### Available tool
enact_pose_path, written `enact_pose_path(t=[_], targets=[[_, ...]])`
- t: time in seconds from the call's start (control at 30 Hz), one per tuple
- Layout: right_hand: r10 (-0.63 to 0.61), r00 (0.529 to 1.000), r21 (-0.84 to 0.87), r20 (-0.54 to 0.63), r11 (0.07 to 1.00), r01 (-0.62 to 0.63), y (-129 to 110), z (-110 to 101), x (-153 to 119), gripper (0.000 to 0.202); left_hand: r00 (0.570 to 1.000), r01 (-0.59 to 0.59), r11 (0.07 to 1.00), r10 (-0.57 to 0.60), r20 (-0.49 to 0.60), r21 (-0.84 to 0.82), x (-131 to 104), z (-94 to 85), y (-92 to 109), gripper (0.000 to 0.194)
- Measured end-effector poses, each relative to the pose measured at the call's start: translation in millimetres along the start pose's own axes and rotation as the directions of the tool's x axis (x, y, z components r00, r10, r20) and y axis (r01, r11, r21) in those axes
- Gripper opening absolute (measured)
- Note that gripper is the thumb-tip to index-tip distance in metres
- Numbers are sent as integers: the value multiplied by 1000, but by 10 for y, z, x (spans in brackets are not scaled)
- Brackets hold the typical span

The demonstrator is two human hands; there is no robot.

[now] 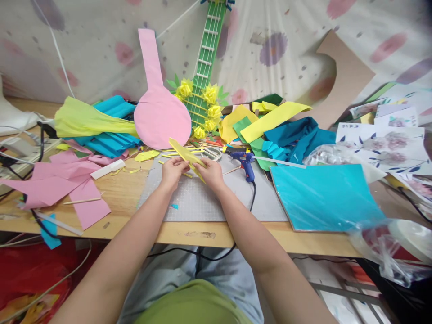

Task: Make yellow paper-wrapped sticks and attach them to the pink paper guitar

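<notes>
Above the grey cutting mat (192,202), a folded yellow paper piece (185,152) is held between both hands. My left hand (173,172) pinches its lower left side. On its right part the fingers of my right hand (212,173) are closed. Thin yellow sticks lie on the mat behind and beside the hands. To the right of my right hand rests a blue glue gun (245,163) with a black cord. A pink banjo-shaped cutout (162,118) stands behind the hands, beside a green paper instrument (202,76) with yellow flowers.
Pink paper scraps (57,177) and yellow-green crepe paper (91,119) lie at left. At right are a turquoise board (324,195), dark teal paper (300,135), floral cards (391,144) and a tape roll in plastic (413,240). The glue gun's cord crosses the table's front edge.
</notes>
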State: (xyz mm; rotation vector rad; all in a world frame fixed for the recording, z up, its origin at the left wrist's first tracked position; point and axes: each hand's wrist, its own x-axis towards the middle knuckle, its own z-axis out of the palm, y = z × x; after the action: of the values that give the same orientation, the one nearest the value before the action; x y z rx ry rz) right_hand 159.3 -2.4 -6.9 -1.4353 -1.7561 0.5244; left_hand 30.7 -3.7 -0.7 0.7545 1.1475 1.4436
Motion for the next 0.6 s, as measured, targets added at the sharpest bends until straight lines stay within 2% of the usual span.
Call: enact_pose_path(t=[0.4, 0.6], targets=[[17, 1000, 35, 21, 999, -17, 17, 25, 15, 29, 999, -44, 999, 44, -21, 18, 11, 25, -6, 27], [83, 983, 212, 162, 970, -117, 41, 9, 42, 28, 999, -39, 999, 38, 13, 24, 1, 8, -14, 29]])
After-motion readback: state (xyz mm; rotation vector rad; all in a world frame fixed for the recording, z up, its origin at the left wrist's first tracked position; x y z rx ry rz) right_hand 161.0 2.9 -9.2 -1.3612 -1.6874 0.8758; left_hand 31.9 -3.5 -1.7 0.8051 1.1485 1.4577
